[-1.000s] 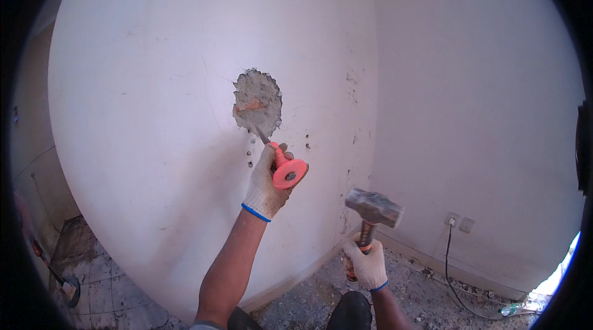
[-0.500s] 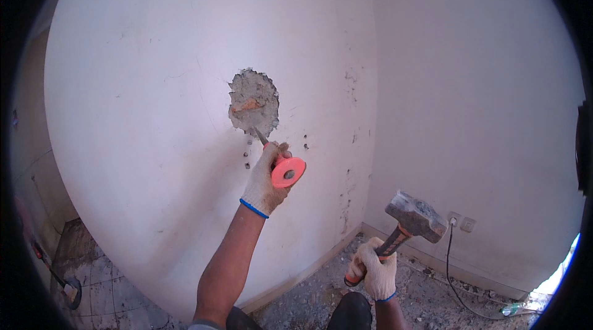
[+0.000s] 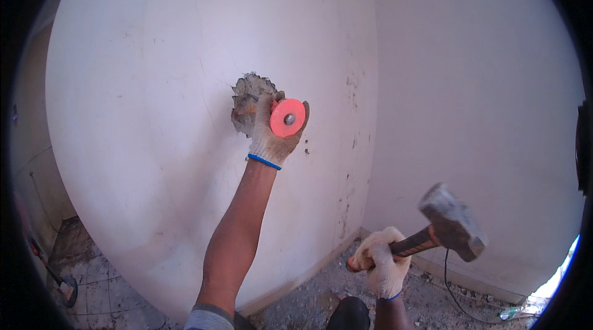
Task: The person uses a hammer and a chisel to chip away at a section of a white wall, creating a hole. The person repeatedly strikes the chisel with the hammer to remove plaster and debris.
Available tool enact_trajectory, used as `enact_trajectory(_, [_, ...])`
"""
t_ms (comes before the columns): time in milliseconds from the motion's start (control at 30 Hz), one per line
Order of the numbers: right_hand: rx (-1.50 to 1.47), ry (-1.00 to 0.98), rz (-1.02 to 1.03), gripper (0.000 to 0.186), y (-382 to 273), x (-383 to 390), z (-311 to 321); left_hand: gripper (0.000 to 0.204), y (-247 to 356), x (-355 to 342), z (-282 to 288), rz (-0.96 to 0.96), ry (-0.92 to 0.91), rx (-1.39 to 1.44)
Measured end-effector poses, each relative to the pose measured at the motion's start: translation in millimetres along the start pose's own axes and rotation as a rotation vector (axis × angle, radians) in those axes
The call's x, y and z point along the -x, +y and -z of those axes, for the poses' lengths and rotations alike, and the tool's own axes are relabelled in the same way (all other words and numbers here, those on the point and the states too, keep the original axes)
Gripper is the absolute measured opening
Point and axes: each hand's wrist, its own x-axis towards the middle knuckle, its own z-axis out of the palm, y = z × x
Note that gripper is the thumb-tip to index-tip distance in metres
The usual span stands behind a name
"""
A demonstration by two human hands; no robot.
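My left hand (image 3: 275, 129), in a knit work glove with a blue cuff, is closed round a chisel (image 3: 288, 118) with a round red-orange hand guard. The guard and the metal striking end face me; hand and guard hide the blade. It is held up against a rough hole (image 3: 246, 107) chipped in the white wall, where grey mortar and some orange brick show. Low on the right, my gloved right hand (image 3: 386, 263) grips a sledgehammer (image 3: 454, 222) by its dark and orange handle. The hammer's heavy grey head points right, away from the wall, and is slightly blurred.
The white wall (image 3: 154, 83) meets a second wall (image 3: 469, 83) in a corner on the right. Rubble litters the floor (image 3: 309, 302) below. A black cable (image 3: 454, 293) runs down the right wall to a green-tinted bottle (image 3: 509, 313). A long-handled tool (image 3: 62, 287) stands far left.
My left hand has moved the chisel up from the hole's lower edge to its right side, with the guard turned more toward me. My right hand has swung the hammer rightward and slightly down.
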Motion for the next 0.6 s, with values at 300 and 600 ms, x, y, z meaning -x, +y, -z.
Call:
enact_trajectory(300, [-0.177, 0.114, 0.707, 0.025, -11, -76, -42, 0.015, -1, -12, -5, -0.170, -0.168, 0.016])
enact_trajectory(600, [0.430, -0.092, -0.320, 0.030, 56, -128, -70, 0.019, -2, 7, -30, -0.137, -0.179, -0.089])
